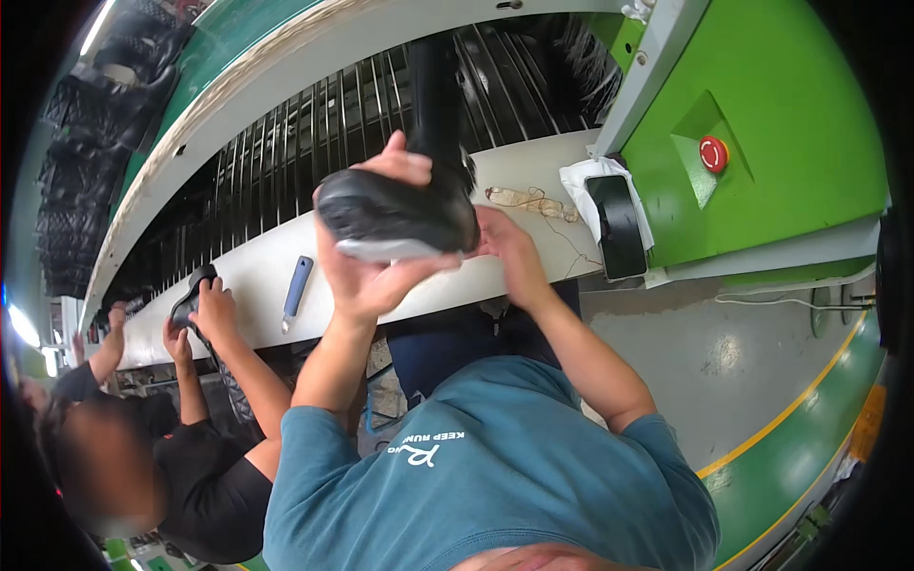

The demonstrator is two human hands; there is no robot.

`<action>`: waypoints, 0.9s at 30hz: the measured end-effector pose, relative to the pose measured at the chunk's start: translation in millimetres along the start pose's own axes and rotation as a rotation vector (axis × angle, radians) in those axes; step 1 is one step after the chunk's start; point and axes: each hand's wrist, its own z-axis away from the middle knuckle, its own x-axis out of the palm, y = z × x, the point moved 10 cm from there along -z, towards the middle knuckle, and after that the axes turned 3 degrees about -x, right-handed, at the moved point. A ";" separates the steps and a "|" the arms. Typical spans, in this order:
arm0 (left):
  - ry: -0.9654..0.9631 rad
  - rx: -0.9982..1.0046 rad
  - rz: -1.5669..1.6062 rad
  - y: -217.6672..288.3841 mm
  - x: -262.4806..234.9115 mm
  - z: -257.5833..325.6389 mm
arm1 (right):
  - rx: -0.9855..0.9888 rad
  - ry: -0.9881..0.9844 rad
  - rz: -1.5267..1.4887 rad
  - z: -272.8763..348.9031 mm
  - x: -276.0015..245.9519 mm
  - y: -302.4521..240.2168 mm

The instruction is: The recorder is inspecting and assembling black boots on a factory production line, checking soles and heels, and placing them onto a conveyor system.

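Observation:
A black boot (409, 211) is held up over the white ledge (257, 243) in front of me, and a pale patch shows on its underside. A dark shaft (434, 95) stretches away behind it and seems to be part of the same boot. My left hand (357, 285) wraps round the toe end, its fingers on the far side and its thumb along the underside. At the other end, my right hand (509, 252) has its fingers against the boot, with the fingertips partly hidden. Left of my left forearm, a blue-handled utility knife (298, 290) lies on the ledge.
A thread-wrapped bundle (526, 202), a white sheet (583, 176) and a black phone (619, 228) lie on the ledge at right. Beyond stands a green machine (790, 124) with a red stop button (713, 154). Metal rods (328, 124) run behind the ledge. At left, a co-worker handles a black piece (190, 300).

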 end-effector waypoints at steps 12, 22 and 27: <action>0.248 -0.240 0.329 39.8 -40.1 73.5 | 0.104 -0.153 -0.452 17.5 42.4 -37.9; 0.312 -0.270 0.233 43.3 -59.8 87.0 | -0.427 -0.597 0.001 58.3 72.5 -103.7; 0.365 -0.280 0.127 41.7 -67.1 90.8 | -0.537 -0.562 0.210 72.4 72.1 -115.5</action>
